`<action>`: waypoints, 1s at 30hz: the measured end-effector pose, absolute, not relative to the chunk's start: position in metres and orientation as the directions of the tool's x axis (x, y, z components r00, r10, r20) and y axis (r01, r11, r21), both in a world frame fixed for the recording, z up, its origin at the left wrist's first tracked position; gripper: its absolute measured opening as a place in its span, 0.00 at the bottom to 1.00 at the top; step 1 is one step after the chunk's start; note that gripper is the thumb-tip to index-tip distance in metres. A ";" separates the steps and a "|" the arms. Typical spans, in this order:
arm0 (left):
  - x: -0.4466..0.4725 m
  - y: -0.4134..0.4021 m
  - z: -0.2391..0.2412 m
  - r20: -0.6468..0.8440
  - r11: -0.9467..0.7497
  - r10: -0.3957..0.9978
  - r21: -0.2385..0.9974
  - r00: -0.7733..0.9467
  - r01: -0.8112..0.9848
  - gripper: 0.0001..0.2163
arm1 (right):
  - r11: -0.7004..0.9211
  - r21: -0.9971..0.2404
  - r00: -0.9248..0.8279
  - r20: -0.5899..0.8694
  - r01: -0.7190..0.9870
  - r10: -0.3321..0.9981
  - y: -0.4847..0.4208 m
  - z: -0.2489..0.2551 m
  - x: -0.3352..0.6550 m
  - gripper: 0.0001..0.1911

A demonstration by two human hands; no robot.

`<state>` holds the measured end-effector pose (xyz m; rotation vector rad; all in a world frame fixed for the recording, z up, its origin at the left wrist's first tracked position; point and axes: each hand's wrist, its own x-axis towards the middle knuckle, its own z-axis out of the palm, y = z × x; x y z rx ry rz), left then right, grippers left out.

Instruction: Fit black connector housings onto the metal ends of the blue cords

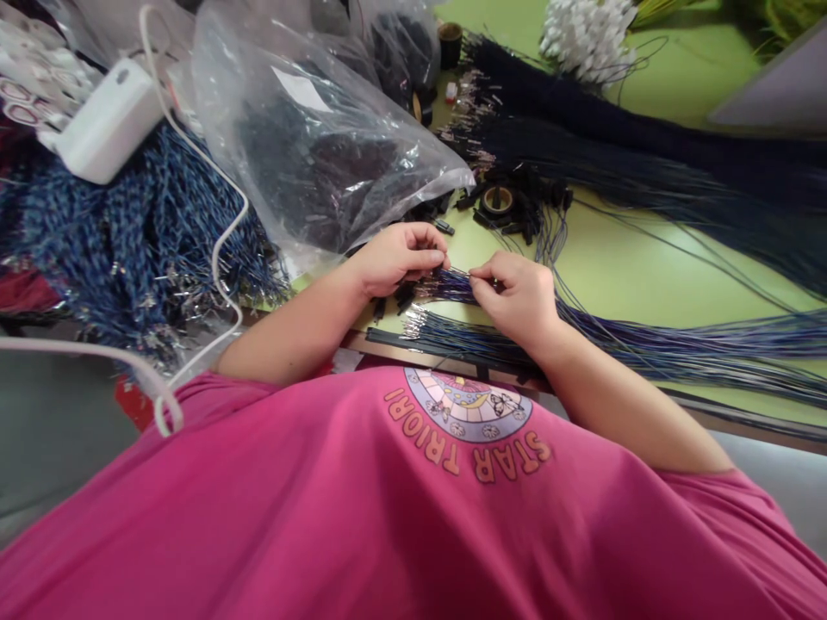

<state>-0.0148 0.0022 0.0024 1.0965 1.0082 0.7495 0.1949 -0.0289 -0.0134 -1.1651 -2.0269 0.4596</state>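
Close over the table's front edge, my left hand point(406, 257) is closed, thumb against the forefinger; whatever sits in that pinch is too small to make out. Facing it from the right, my right hand point(517, 293) pinches a thin wire point(460, 273) whose tip points at the left fingertips. Beneath both hands lies a bundle of dark blue wires point(452, 288) with bare metal ends. A second row of wires point(458, 331) with silvery terminals runs along the table edge. Small black plastic pieces point(406, 297) lie under my left hand.
A clear plastic bag point(310, 146) of dark parts stands behind my left hand. Black pieces surround a tape roll point(497, 201). Dark wires point(613, 129) cover the back right of the green table point(633, 267). At left are twisted blue wires point(122, 232), a white box point(113, 120) and a white cable point(242, 211).
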 end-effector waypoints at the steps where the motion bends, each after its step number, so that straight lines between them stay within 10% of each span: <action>1: -0.014 0.002 0.002 -0.304 0.343 0.880 0.938 0.365 -0.045 0.08 | 0.550 -0.591 -0.324 0.450 0.591 0.832 -0.030 -0.014 0.194 0.09; 20: -0.001 -0.003 -0.004 -0.376 0.422 0.885 0.897 0.274 -0.133 0.08 | 0.529 -0.371 -0.405 0.362 0.763 0.839 -0.033 -0.010 0.188 0.16; 30: -0.005 -0.003 -0.006 -0.243 0.212 0.925 0.968 0.291 0.133 0.07 | 0.437 -0.665 -0.376 0.244 0.606 0.894 -0.022 -0.009 0.188 0.09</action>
